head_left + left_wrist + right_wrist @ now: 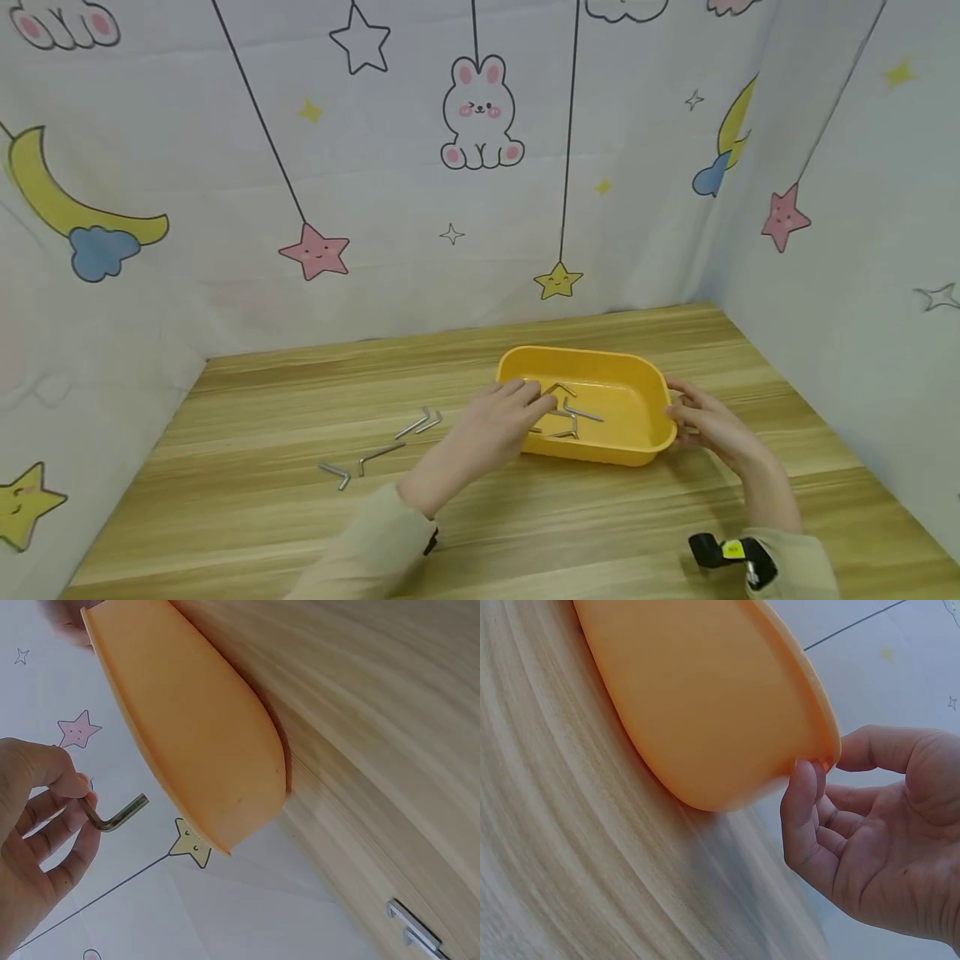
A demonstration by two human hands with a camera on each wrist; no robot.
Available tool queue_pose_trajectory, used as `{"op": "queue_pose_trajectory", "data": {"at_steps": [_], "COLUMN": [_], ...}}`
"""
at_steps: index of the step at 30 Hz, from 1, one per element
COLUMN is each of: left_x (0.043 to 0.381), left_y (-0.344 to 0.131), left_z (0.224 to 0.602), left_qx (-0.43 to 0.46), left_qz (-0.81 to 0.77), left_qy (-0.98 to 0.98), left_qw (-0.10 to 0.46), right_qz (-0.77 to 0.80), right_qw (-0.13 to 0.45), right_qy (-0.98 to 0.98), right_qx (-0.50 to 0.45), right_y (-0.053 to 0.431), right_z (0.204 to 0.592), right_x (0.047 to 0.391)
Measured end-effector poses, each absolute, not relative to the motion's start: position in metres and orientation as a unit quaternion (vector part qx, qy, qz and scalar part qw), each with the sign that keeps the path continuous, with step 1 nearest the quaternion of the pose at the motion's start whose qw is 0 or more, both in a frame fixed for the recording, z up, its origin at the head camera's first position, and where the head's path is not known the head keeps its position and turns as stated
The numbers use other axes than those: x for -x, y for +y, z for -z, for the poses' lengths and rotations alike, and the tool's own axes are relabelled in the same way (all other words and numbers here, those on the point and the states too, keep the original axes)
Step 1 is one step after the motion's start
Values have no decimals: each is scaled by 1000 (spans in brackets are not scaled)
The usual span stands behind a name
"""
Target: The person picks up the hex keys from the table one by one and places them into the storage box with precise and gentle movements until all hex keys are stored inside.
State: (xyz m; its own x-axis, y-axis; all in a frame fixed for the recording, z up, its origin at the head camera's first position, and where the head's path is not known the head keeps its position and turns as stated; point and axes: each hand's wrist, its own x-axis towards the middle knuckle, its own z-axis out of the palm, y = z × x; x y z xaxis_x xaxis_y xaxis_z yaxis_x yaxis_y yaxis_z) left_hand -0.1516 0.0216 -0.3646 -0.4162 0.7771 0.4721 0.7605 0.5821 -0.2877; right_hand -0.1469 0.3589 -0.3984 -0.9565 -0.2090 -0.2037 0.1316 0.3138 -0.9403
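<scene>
A yellow tray (630,446) stands on the wooden table (525,533), and several metal hex keys (581,412) lie inside it. My left hand (542,402) reaches over the tray's left rim and pinches one hex key (116,817) between thumb and forefinger. In the left wrist view that hand (84,801) holds the key in the air beside the tray (195,727). My right hand (677,414) holds the tray's right end. The right wrist view shows that hand (821,761) with its thumb over the rim and a fingertip on the tray's outer wall (705,697).
More loose hex keys lie on the table left of the tray: a pair (417,423), one (381,454) and another (335,472). Two of them (409,926) appear in the left wrist view. Cartoon-print cloth walls (480,167) close off the back and both sides.
</scene>
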Motion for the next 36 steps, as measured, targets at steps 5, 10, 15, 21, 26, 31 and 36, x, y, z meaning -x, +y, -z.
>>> {"op": "queue_pose_trajectory", "data": {"at_steps": [5,10,15,21,26,31,36], "left_x": [156,158,160,166,169,171,174], "left_y": [37,49,59,67,72,77,87], "left_z": [363,361,361,367,373,377,381], "left_qx": [459,457,452,443,438,439,436], "left_qz": [2,9,21,56,77,88,118], "left_qy": [-845,-856,-857,-865,-873,-875,-878], "left_qw": [276,241,246,230,200,182,157], "right_qz": [582,581,582,582,580,582,584], "right_qw": [146,146,144,142,142,141,142], "right_qy": [800,800,800,800,802,800,799], "right_qx": [24,23,24,25,24,28,33], "right_y": [359,360,360,361,360,359,360], "right_z": [397,399,399,399,400,401,399], "right_x": [147,147,148,147,147,146,146]}}
